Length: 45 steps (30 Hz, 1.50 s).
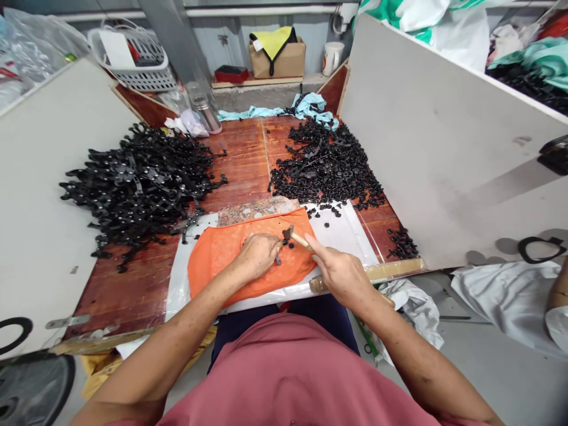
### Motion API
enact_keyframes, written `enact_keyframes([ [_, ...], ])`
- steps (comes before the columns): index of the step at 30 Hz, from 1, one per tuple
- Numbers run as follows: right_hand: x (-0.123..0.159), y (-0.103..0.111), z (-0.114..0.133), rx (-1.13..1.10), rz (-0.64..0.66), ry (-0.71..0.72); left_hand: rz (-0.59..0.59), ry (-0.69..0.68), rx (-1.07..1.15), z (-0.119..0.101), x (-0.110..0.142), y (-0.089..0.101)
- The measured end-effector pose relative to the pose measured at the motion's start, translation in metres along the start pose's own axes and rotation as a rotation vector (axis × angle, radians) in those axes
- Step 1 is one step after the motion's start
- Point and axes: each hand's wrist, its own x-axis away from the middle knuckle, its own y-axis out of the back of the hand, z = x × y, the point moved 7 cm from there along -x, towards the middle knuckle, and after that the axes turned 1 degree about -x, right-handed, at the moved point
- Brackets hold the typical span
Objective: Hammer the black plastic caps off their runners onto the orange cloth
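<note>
My right hand is wrapped round the light wooden handle of a small hammer. The hammer's dark head lies close to the fingertips of my left hand. Those left fingers are pinched together low over an orange cloth, and a small black part pokes out below them. Beside the hammer head, small round black pieces rest on the cloth. Under the cloth, a speckled stone slab shows along its far edge.
A heap of black strap-like parts lies on the left, and a pile of small black pieces on the right. Grey panels flank the wooden table. Behind stand a steel flask, a cardboard box and a mug.
</note>
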Motion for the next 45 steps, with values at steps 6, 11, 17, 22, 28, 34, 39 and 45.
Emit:
enact_keyframes([
  [6, -0.003, -0.007, 0.000, 0.111, 0.080, -0.020, 0.010, 0.012, 0.011, 0.000, -0.001, -0.004],
  [11, -0.006, 0.001, -0.007, -0.169, 0.006, -0.051, -0.078, 0.084, 0.176, 0.015, 0.015, 0.010],
  [17, 0.014, 0.004, -0.037, -0.374, -0.068, -0.216, -0.197, 0.172, 0.464, 0.036, 0.036, 0.031],
  [22, 0.034, -0.016, -0.040, -0.350, -0.008, -0.213, -0.173, 0.239, 0.391, 0.040, 0.032, 0.015],
  [28, 0.040, -0.024, -0.038, -0.231, 0.011, -0.190, -0.204, 0.206, 0.270, 0.041, 0.032, 0.015],
  [34, 0.039, -0.024, -0.037, -0.201, -0.004, -0.190, -0.140, 0.084, 0.144, 0.026, 0.029, 0.016],
  [39, 0.039, -0.024, -0.036, -0.177, -0.005, -0.196, -0.122, 0.166, -0.001, 0.005, 0.028, 0.007],
  [45, 0.040, -0.026, -0.040, -0.167, 0.004, -0.205, -0.089, 0.172, -0.100, -0.012, 0.020, -0.002],
])
